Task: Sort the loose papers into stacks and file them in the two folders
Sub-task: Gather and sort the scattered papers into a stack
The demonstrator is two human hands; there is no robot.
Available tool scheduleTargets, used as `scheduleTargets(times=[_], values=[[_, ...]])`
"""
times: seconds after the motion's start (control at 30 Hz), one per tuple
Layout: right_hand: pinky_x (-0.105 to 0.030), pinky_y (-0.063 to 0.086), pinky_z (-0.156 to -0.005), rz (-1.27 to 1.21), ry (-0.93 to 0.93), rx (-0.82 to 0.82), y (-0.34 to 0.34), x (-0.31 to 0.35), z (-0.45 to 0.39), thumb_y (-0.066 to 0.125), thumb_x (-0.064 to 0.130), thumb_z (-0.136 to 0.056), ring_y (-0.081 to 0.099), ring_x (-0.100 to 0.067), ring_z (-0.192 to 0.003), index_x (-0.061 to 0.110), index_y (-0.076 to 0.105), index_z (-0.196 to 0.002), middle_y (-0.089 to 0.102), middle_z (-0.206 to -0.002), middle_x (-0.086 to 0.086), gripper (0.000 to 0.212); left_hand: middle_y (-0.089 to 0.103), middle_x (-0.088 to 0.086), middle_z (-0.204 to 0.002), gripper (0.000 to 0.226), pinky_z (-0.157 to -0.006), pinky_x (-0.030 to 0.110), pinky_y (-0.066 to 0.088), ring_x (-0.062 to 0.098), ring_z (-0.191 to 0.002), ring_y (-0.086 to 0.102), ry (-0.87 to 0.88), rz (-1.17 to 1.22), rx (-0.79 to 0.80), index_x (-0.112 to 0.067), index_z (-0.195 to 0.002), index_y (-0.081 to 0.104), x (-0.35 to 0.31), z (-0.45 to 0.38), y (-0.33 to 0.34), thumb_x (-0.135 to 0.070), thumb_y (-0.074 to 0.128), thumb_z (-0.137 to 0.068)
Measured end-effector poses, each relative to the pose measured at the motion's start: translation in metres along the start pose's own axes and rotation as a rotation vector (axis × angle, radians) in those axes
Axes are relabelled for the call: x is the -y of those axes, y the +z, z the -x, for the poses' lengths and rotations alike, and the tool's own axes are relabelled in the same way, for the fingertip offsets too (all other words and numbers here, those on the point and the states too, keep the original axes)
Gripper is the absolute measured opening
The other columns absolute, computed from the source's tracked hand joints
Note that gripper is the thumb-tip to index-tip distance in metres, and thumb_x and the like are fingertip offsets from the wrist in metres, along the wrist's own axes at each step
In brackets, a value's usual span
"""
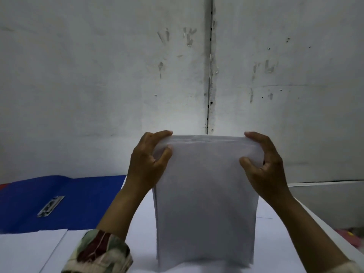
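Observation:
A stack of white papers [204, 203] stands upright on its bottom edge on the white table [275, 229]. My left hand [149, 160] grips the stack's top left corner, thumb in front and fingers over the top edge. My right hand [264, 162] grips the top right corner the same way. An open blue folder [78, 201] lies flat at the left, with a metal clip [51, 206] on its inner face. A sliver of red [2, 186] shows at the folder's far left edge. More white paper [29, 249] lies at the bottom left.
A grey scuffed wall [118, 85] with a vertical seam rises close behind the table. The table's right edge runs diagonally at the lower right, with something pink [352, 237] below it.

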State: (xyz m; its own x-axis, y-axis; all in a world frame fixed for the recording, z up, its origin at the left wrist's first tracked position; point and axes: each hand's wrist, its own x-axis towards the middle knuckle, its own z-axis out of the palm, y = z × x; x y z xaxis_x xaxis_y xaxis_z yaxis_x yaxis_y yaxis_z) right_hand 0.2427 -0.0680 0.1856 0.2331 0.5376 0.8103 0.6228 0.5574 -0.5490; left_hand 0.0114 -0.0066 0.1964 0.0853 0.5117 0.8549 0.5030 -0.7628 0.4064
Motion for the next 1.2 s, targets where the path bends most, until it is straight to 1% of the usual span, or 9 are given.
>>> scheduleTargets(times=[0.2, 0.3, 0.4, 0.5, 0.63, 0.9, 1.07, 1.13, 1.2], values=[[-0.042, 0.051, -0.093, -0.022, 0.028, -0.008, -0.002, -0.002, 0.004, 0.057, 0.015, -0.072, 0.053, -0.011, -0.103, 0.048, 0.046, -0.108, 0.045, -0.108, 0.037, 0.051, 0.066, 0.016, -0.092, 0.041, -0.068, 0.000, 0.042, 0.010, -0.083, 0.054, 0.101, -0.045, -0.097, -0.002, -0.106, 0.066, 0.010, 0.006, -0.001, -0.032, 0.046, -0.085], [-0.031, 0.053, -0.088, -0.033, 0.065, 0.012, 0.000, -0.003, 0.007, 0.057, 0.019, -0.071, 0.052, 0.004, -0.096, 0.067, 0.039, -0.105, 0.041, -0.108, 0.050, 0.062, 0.066, 0.010, -0.098, 0.044, -0.076, -0.003, 0.042, 0.004, -0.087, 0.052, 0.092, 0.016, -0.122, -0.003, -0.109, 0.064, 0.010, 0.011, 0.002, -0.038, 0.050, -0.087], [-0.016, 0.055, -0.071, -0.229, 0.174, 0.011, 0.001, -0.008, 0.010, 0.063, 0.012, -0.070, 0.056, 0.002, -0.095, 0.073, 0.027, -0.113, 0.043, -0.117, 0.034, 0.082, 0.053, -0.011, -0.117, 0.045, -0.074, 0.010, 0.051, 0.004, -0.082, 0.057, -0.125, 0.234, -0.123, -0.034, -0.125, 0.041, 0.001, 0.019, 0.005, -0.040, 0.055, -0.083], [-0.011, 0.052, -0.057, -0.362, 0.364, 0.016, 0.006, -0.017, 0.022, 0.067, 0.004, -0.073, 0.061, -0.002, -0.086, 0.041, 0.028, -0.134, 0.052, -0.111, 0.014, 0.081, 0.050, -0.017, -0.107, 0.057, -0.060, 0.017, 0.057, 0.010, -0.086, 0.059, -0.511, 0.627, -0.066, -0.043, -0.121, 0.030, -0.004, 0.039, 0.014, -0.029, 0.053, -0.070], [-0.019, 0.048, -0.062, -0.340, 0.503, 0.023, 0.016, -0.025, 0.036, 0.056, 0.023, -0.059, 0.057, -0.030, -0.098, 0.014, 0.041, -0.128, 0.055, -0.114, -0.009, 0.070, 0.053, -0.007, -0.097, 0.032, -0.062, 0.025, 0.053, 0.021, -0.091, 0.055, -0.669, 0.673, -0.045, -0.033, -0.097, 0.045, -0.001, 0.061, 0.033, -0.030, 0.049, -0.066], [-0.009, 0.051, -0.055, -0.413, 0.367, -0.060, 0.005, -0.008, 0.023, 0.057, -0.012, -0.081, 0.060, -0.004, -0.079, 0.038, 0.030, -0.123, 0.053, -0.097, 0.015, 0.070, 0.053, -0.006, -0.093, 0.032, -0.062, 0.028, 0.054, 0.017, -0.083, 0.054, -0.585, 0.698, -0.088, -0.033, -0.094, 0.044, -0.011, 0.050, 0.026, -0.022, 0.048, -0.064], [-0.022, 0.049, -0.089, -0.197, 0.116, -0.032, 0.004, -0.008, 0.024, 0.059, 0.007, -0.070, 0.054, 0.006, -0.106, 0.071, 0.023, -0.119, 0.048, -0.124, 0.024, 0.088, 0.049, -0.005, -0.123, 0.064, -0.076, 0.031, 0.058, 0.021, -0.104, 0.054, -0.386, 0.540, -0.046, -0.049, -0.118, 0.031, -0.016, 0.042, 0.019, -0.015, 0.051, -0.067], [-0.010, 0.038, -0.097, -0.075, 0.028, 0.004, 0.002, -0.008, 0.018, 0.054, 0.010, -0.070, 0.042, 0.019, -0.111, 0.056, 0.035, -0.127, 0.044, -0.122, 0.035, 0.075, 0.035, -0.028, -0.134, 0.068, -0.088, 0.032, 0.052, 0.018, -0.116, 0.047, -0.241, 0.401, -0.022, -0.054, -0.121, 0.027, -0.018, 0.032, 0.014, -0.014, 0.050, -0.070], [0.003, 0.033, -0.088, 0.001, -0.032, 0.006, 0.000, -0.009, 0.012, 0.054, 0.009, -0.071, 0.040, 0.026, -0.100, 0.035, 0.047, -0.121, 0.050, -0.110, 0.014, 0.057, 0.037, -0.030, -0.127, 0.058, -0.089, 0.010, 0.044, 0.003, -0.108, 0.047, -0.137, 0.256, 0.014, -0.048, -0.119, 0.032, -0.018, 0.023, 0.011, -0.015, 0.047, -0.073]])
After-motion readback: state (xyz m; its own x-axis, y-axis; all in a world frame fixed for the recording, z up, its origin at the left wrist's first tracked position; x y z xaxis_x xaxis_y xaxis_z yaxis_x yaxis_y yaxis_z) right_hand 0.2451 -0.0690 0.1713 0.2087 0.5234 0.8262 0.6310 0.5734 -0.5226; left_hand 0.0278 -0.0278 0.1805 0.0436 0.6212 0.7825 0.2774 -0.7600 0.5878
